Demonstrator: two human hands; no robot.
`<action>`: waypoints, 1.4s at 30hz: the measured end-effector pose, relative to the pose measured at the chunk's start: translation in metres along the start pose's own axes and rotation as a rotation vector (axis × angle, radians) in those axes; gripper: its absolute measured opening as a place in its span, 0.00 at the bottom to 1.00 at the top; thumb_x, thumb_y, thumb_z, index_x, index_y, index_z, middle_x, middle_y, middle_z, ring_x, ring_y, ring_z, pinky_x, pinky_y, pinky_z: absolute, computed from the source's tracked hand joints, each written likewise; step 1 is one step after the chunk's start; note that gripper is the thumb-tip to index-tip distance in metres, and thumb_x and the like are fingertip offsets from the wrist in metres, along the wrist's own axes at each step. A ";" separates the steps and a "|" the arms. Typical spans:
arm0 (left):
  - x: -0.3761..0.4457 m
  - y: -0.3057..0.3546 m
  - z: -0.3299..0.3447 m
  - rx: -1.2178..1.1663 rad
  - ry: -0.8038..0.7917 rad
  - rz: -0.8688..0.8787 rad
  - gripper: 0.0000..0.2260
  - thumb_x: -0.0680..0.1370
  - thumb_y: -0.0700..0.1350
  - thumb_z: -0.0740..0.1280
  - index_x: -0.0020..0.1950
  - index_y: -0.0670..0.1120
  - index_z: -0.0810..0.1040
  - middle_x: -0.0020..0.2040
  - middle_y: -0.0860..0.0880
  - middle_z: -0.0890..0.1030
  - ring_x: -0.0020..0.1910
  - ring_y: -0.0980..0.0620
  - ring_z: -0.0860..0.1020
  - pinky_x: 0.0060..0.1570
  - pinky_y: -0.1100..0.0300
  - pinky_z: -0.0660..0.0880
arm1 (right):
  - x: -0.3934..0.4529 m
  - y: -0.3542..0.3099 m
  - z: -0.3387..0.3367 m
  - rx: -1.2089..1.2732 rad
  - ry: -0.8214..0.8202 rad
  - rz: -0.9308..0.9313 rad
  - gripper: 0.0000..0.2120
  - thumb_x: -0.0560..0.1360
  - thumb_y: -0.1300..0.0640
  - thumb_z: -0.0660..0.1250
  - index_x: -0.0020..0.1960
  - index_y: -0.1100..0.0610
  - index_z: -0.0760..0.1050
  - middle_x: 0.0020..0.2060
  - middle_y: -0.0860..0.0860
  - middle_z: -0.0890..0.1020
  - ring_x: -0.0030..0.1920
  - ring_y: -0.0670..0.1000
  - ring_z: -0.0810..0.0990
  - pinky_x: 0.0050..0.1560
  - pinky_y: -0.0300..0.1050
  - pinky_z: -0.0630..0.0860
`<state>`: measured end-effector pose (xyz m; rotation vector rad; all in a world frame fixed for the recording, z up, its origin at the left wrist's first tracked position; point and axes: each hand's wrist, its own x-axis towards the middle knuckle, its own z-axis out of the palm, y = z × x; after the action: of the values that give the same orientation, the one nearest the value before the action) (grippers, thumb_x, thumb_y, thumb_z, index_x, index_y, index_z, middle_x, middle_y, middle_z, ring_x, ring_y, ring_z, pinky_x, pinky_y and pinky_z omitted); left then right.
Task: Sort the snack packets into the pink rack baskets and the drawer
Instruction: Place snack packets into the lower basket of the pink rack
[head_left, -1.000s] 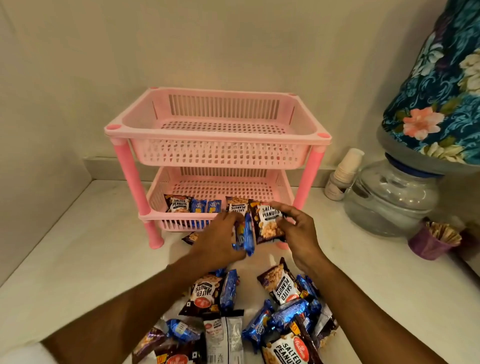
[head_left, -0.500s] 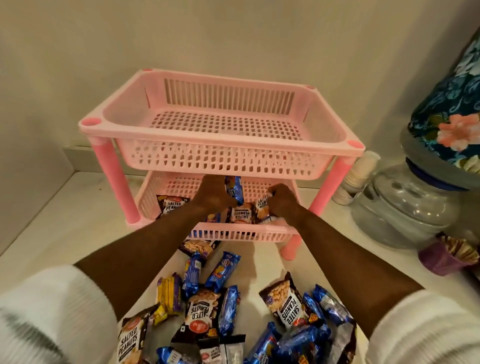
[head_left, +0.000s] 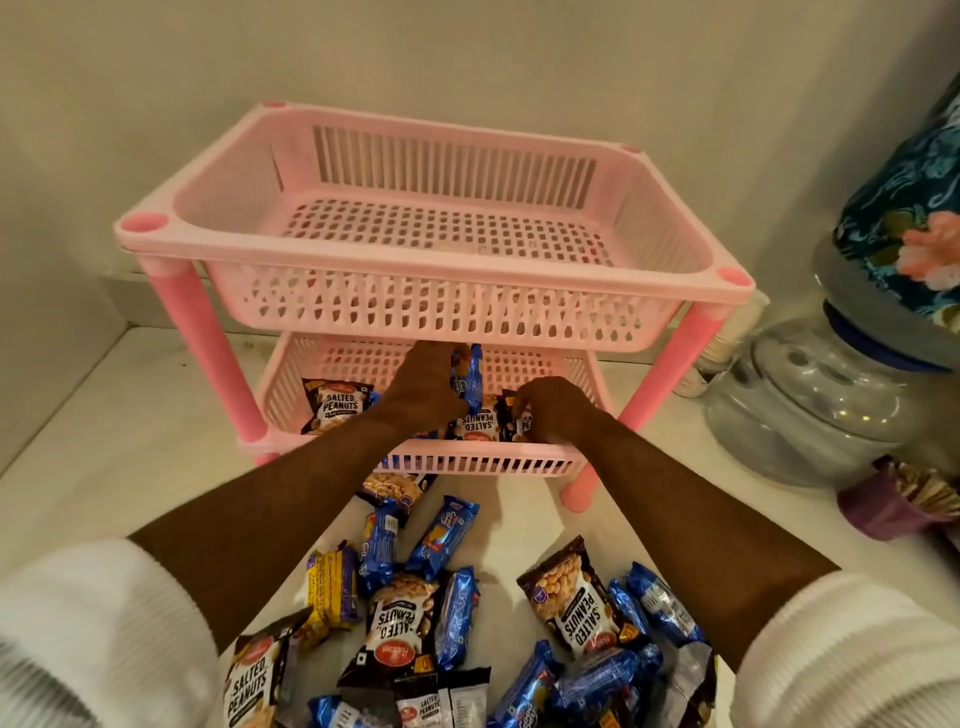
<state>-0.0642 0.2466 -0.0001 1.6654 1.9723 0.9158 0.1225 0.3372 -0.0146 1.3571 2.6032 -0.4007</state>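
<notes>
Pink plastic fills most of my head view: the rack (head_left: 431, 280) stands on the white tabletop (head_left: 104, 447) against the wall, its top basket (head_left: 441, 306) bare of packets and its lower basket (head_left: 467, 462) holding several.

I see my left hand (head_left: 423, 395) reaching in under the top basket, fingers curled round a blue biscuit pack (head_left: 467, 382) that stands upright above the lower basket. My right hand (head_left: 553, 410) sits just beside it, fingers curled down onto a peanut pack (head_left: 522, 418) inside the lower basket at its right end; it appears to pinch that pack, though the fingertips are partly hidden. Another peanut pack lies between the two hands, and a third peanut pack (head_left: 335, 405) rests at the left end of the same basket, label facing me.

On the tabletop in front of the rack, between my forearms, lies the loose pile (head_left: 467, 623) of packets: blue biscuit packs, black salted peanut packs and one yellow pack (head_left: 330, 584). One peanut pack (head_left: 392, 488) lies partly under the front rim of the lower basket.

At the right I see a clear water dispenser (head_left: 810, 400) under a floral cover (head_left: 904, 228), a stack of paper cups (head_left: 727, 338) behind it, and a purple cup (head_left: 878, 509) filled with sachets.
</notes>
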 end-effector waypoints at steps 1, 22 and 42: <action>0.000 0.001 0.000 0.013 -0.006 0.008 0.31 0.66 0.40 0.80 0.66 0.44 0.73 0.65 0.43 0.74 0.63 0.46 0.75 0.61 0.58 0.74 | 0.000 0.001 0.000 0.010 -0.006 -0.007 0.16 0.70 0.65 0.74 0.57 0.54 0.84 0.62 0.53 0.81 0.64 0.55 0.78 0.62 0.47 0.76; 0.003 0.032 0.025 -0.130 -0.025 0.059 0.29 0.69 0.37 0.77 0.68 0.45 0.74 0.68 0.43 0.70 0.66 0.44 0.72 0.65 0.50 0.73 | 0.016 -0.032 -0.002 0.832 0.472 0.294 0.15 0.68 0.52 0.80 0.44 0.45 0.74 0.41 0.44 0.78 0.45 0.49 0.80 0.43 0.42 0.80; -0.046 -0.024 -0.003 0.333 0.037 -0.008 0.14 0.79 0.52 0.65 0.63 0.49 0.77 0.60 0.47 0.76 0.63 0.46 0.70 0.61 0.53 0.70 | 0.047 -0.003 -0.002 0.383 0.401 0.279 0.27 0.78 0.46 0.69 0.72 0.59 0.71 0.69 0.59 0.76 0.68 0.60 0.75 0.67 0.53 0.74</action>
<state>-0.0736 0.1995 -0.0203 1.8221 2.2522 0.6451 0.0932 0.3729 -0.0259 2.0902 2.6670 -0.6673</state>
